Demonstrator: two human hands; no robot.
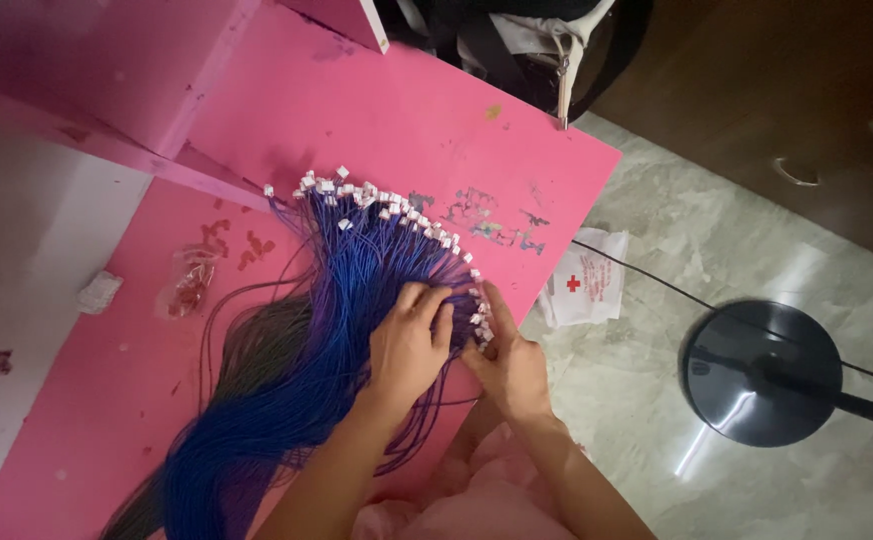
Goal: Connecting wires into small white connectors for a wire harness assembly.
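The left hand (409, 345) lies palm-down on a thick bundle of thin blue insulated wires (342, 300), fingers bent and pressing into the strands near their far end; it presses rather than clamps. The right hand (510, 365), just beside it, pinches the wire ends at the right edge of the fan, thumb and fingertips closed on a few of the small white plastic connectors (394, 207) that tip every wire.

At the far left, on the pale surface beside the table, lies a crumpled scrap of white paper (100, 292). Next comes a small clear plastic bag with reddish bits inside (190, 281), resting on the flat pink painted tabletop (377, 110). The wires spread across the table's middle, fanning from a tight dark-blue sheaf at the lower left to an arc of connectors at the upper right. Past the table's right edge, on the marbled floor, lies a white packet with a red cross (585, 288), and farther right a round black lamp base (763, 372).
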